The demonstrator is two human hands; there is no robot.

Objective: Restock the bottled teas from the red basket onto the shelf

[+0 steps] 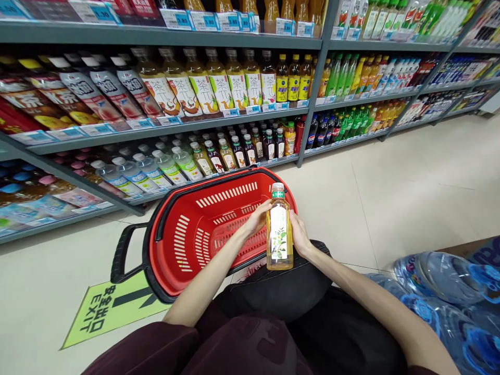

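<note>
A bottle of yellow tea (279, 234) with a white leaf-printed label and a clear cap stands upright between my two hands, above my lap. My left hand (258, 217) is closed on its left side near the shoulder. On the other side, my right hand (300, 233) grips the bottle, its fingers partly hidden behind it. Just beyond and to the left is a red shopping basket (187, 208) with a black rim and handle; nothing shows inside it.
Shelves (164, 130) of bottled drinks run along the far side, with price tags on their edges. Large water jugs (441, 276) stand at the lower right. A green exit sign (113, 312) lies on the floor at the left, partly under the basket.
</note>
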